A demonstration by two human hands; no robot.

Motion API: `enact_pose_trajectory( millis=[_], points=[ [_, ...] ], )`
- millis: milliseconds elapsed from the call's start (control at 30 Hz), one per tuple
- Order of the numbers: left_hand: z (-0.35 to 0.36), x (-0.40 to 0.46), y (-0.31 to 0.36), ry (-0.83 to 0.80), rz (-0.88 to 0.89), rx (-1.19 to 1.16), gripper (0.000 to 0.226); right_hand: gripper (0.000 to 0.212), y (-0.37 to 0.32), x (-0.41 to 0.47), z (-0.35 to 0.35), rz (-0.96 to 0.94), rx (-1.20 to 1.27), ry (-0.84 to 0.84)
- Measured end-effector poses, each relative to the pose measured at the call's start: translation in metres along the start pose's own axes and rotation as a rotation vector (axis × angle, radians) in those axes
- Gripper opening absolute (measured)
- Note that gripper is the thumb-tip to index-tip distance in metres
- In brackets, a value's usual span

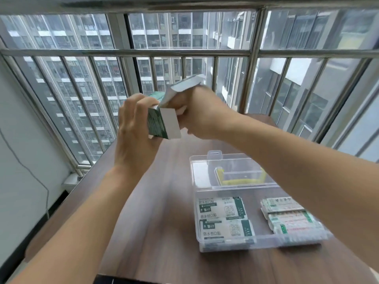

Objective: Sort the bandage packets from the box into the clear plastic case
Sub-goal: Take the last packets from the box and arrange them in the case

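Left hand (135, 128) grips the light, crushable cardboard box (162, 123) by its sides above the tabletop's far edge; right hand (196, 113) pinches its flap.

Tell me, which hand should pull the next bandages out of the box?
Probably the right hand: it is already at the open flap end of the box, while the left hand grips the box.

Barred window (184, 52); dark wood table (168, 212); towers outside.
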State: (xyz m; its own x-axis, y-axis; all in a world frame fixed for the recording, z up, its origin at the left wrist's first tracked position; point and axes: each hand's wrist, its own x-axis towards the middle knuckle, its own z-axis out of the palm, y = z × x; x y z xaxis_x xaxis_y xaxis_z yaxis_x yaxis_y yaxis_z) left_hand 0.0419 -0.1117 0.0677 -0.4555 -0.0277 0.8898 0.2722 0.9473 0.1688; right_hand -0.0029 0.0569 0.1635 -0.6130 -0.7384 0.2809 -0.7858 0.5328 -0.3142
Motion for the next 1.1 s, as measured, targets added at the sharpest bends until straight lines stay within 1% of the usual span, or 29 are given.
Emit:
enact_pose_trajectory(
  millis=[33,67,133,233,300,333,400,467,600,633,700,733,800,833,867,900,933,967,1033,1100],
  points=[
    [-0.001,0.001,0.0,-0.013,-0.008,-0.055,0.069,0.013,0.0,-0.001,0.004,-0.093,-0.034,0.053],
    [0.0,0.0,0.002,-0.031,-0.015,-0.124,0.071,0.008,0.0,-0.003,0.009,-0.17,-0.056,0.046],
    [-0.002,0.002,0.006,-0.065,0.005,-0.253,0.067,0.012,-0.002,-0.006,0.012,-0.243,-0.151,-0.105],
    [-0.001,0.006,0.009,-0.109,0.093,-0.295,0.056,0.019,-0.005,-0.004,0.003,-0.198,-0.245,-0.368],
    [0.0,0.008,0.008,-0.129,0.067,-0.288,0.057,0.022,-0.008,-0.002,-0.001,-0.16,-0.289,-0.483],
    [0.0,0.008,0.008,-0.131,0.035,-0.297,0.06,0.021,-0.008,-0.001,-0.001,-0.14,-0.321,-0.511],
    [0.001,0.008,0.007,-0.126,-0.033,-0.331,0.064,0.029,-0.01,0.003,0.0,-0.144,-0.355,-0.501],
    [0.001,0.005,0.008,-0.132,-0.071,-0.366,0.064,0.035,-0.013,0.006,0.002,-0.18,-0.368,-0.481],
    [0.002,-0.003,0.007,-0.138,-0.139,-0.39,0.067,0.038,-0.012,0.008,0.007,-0.158,-0.305,-0.503],
    [0.003,-0.004,0.004,-0.132,-0.162,-0.391,0.068,0.036,-0.01,0.009,0.012,-0.131,-0.275,-0.477],
    [0.004,-0.006,0.0,-0.118,-0.214,-0.383,0.07,0.02,-0.009,0.013,0.024,-0.109,-0.21,-0.391],
    [0.005,-0.005,-0.001,-0.109,-0.241,-0.377,0.07,0.019,-0.008,0.016,0.029,-0.115,-0.183,-0.346],
    [0.007,-0.003,-0.002,-0.109,-0.269,-0.383,0.07,0.022,-0.003,0.019,0.036,-0.115,-0.145,-0.317],
    [0.008,-0.003,-0.001,-0.117,-0.243,-0.381,0.069,0.021,-0.001,0.02,0.037,-0.091,-0.161,-0.351],
    [0.009,-0.002,-0.001,-0.138,-0.188,-0.365,0.068,0.015,0.001,0.019,0.036,-0.069,-0.205,-0.41],
    [0.01,-0.002,0.0,-0.166,-0.133,-0.342,0.066,0.021,0.003,0.018,0.034,-0.045,-0.259,-0.462],
    [0.011,-0.002,0.0,-0.189,-0.102,-0.319,0.065,0.03,0.005,0.017,0.032,-0.028,-0.291,-0.495],
    [0.012,-0.002,0.001,-0.204,-0.098,-0.309,0.066,0.032,0.007,0.016,0.031,-0.013,-0.279,-0.509],
    [0.015,-0.005,0.003,-0.221,-0.122,-0.323,0.071,0.023,0.013,0.015,0.032,0.018,-0.206,-0.522],
    [0.019,-0.009,0.006,-0.237,-0.128,-0.362,0.078,0.022,0.016,0.011,0.027,0.028,-0.159,-0.55]
  ],
)
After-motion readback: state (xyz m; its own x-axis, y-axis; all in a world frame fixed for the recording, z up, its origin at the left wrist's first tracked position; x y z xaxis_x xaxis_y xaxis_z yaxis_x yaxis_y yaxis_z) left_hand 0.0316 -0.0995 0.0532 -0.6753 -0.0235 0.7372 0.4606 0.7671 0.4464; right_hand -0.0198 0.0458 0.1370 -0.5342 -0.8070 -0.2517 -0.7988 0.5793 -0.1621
